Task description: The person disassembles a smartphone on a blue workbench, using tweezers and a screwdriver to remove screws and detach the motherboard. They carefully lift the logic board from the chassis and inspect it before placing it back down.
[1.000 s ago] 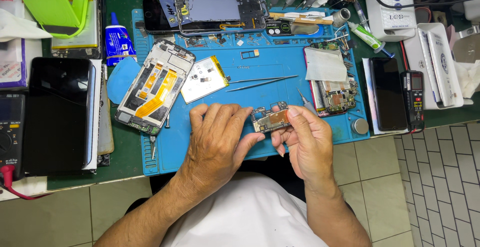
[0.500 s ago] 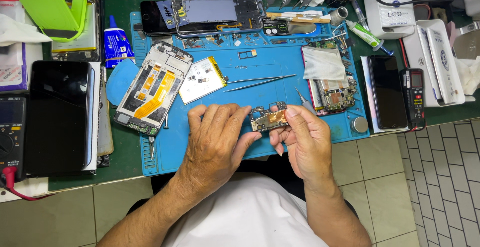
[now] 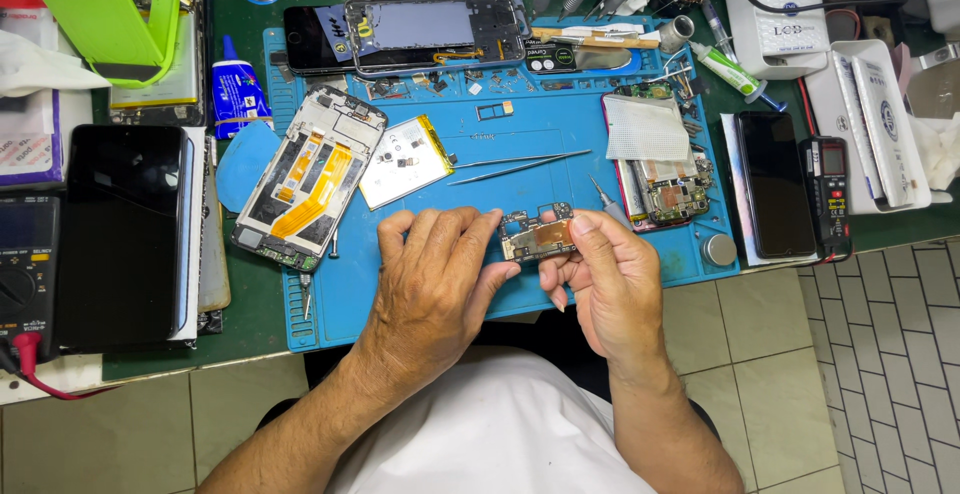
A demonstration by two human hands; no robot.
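My left hand [image 3: 432, 279] and my right hand [image 3: 608, 279] hold a small phone circuit board [image 3: 537, 235] between their fingertips, just above the near edge of the blue work mat [image 3: 520, 144]. The board has a copper-coloured shield facing up. My right thumb presses on its right end, and my left fingers pinch its left end. To the left on the mat lies an opened phone frame [image 3: 308, 178] with orange flex cables, and beside it a flat silver battery [image 3: 404, 162]. Two tweezers [image 3: 520, 166] rest on the mat just beyond my hands.
Another opened phone [image 3: 668, 184] under a white cloth [image 3: 645, 128] lies at the mat's right. A phone chassis [image 3: 420, 32] sits at the back. A black tablet [image 3: 120, 234] and multimeter [image 3: 25, 274] are at left; a dark phone [image 3: 775, 184] and small meter [image 3: 832, 194] at right.
Both hands keep the board in the same spot; the fingers have shifted only slightly on it. The view has drifted a little.
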